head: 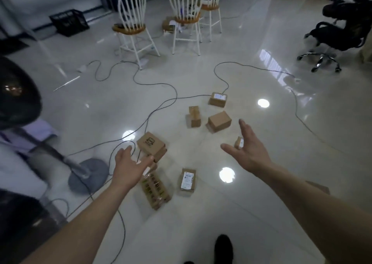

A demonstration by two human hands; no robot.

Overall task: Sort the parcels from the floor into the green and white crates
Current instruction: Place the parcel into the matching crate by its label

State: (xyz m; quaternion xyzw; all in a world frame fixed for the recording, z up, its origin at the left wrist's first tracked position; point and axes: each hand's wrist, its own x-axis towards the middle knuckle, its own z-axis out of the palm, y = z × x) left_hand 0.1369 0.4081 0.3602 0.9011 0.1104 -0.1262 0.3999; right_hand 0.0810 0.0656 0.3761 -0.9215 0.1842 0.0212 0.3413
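Glossy floor (pixel 201 223) holds scattered parcels (pixel 219 121) among loose cables (pixel 176 92). The left hand (pixel 128 167) and right hand (pixel 249 153) reach out, each grip wide and empty. Cables could trip feet.

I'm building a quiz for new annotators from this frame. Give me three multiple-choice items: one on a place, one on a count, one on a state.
1. Where is the black plastic crate?
A) on the floor at far left, by the wall
B) on a chair seat
C) beside the right hand

2. How many white spindle-back wooden chairs stand at the back?
A) one
B) three
C) five

3. How are the left hand and right hand?
A) both clenched in fists
B) both carrying a crate
C) both open, fingers spread

Key:
1 A, it sits on the floor along the far wall.
2 B, three chair backs show.
3 C, the fingers are straight above the brown cardboard parcels.
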